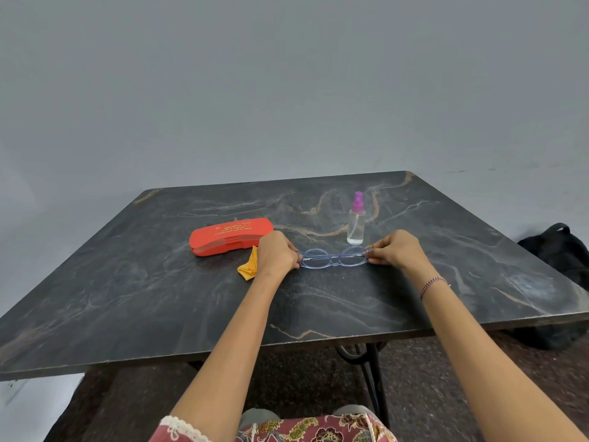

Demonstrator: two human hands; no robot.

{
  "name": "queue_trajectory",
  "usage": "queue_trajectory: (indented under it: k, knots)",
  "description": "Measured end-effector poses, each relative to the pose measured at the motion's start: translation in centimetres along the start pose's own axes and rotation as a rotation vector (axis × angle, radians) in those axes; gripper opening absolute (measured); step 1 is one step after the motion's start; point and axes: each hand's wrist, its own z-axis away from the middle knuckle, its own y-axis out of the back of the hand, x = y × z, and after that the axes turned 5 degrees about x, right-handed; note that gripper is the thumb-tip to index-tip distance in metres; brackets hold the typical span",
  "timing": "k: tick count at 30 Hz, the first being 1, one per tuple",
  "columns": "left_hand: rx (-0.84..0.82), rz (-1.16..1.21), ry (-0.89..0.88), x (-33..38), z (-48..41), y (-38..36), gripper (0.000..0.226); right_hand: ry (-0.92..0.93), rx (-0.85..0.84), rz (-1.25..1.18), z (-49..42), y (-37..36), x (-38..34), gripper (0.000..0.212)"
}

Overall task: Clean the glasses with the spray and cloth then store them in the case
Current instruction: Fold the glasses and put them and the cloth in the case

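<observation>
A dark surface (159,298) with pale and rust-coloured marble veining is filling the middle of the view; a plain grey wall is rising behind its far edge; a speckled brown floor is showing below its near edge, where black metal legs (373,371) are standing. A black bag (554,247) is lying on the floor beyond the right edge.

Near the middle of the surface the clear, blue-tinted glasses (334,257) are stretching crosswise, their arms seemingly folded behind the lenses; whether they are resting on the surface or hanging just above it cannot be told. The left hand (277,253) is pinching their left end, its grip clamped on the frame; the right hand (396,250) is pinching the right end, its grip likewise closed on the frame; a beaded bracelet (432,283) is circling the right wrist.

The red case (231,236) is lying shut left of the middle, toward the far edge; the yellow cloth (248,267) is lying crumpled just in front of it, beside the left hand and partly hidden by it; the spray bottle (356,220), clear with a purple top, is standing upright just beyond the glasses, toward the far right corner.
</observation>
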Motion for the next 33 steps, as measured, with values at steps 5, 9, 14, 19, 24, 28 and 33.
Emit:
queue_trajectory:
  k: [5,9,14,19,24,28,33]
  knots:
    - [0.016,-0.04,-0.015,0.0,-0.2,-0.1,0.014,-0.001,0.014,-0.018,-0.2,-0.3,0.4,0.006]
    - [0.009,-0.057,-0.02,-0.2,-0.3,-0.1,0.016,0.022,0.028,-0.004,-0.6,-0.5,0.9,0.008]
    - [0.037,-0.11,-0.045,-0.2,-0.4,0.8,0.006,0.1,0.143,0.11,0.2,0.4,0.7,0.01]
    - [0.331,-0.151,-0.235,-0.2,0.4,3.8,0.006,0.367,0.418,0.117,2.6,0.6,-2.9,0.014]
    - [0.513,-0.106,-0.315,-1.5,-0.3,7.3,0.024,0.641,0.33,0.105,4.3,-4.3,-8.1,0.012]
    - [0.457,-0.201,-0.27,-4.5,-2.4,9.5,0.039,0.809,0.105,0.266,3.6,-10.3,-10.8,0.019]
    - [0.318,-0.301,-0.186,-7.8,-4.0,10.8,0.052,0.885,-0.089,0.572,1.8,-16.1,-12.1,0.041]
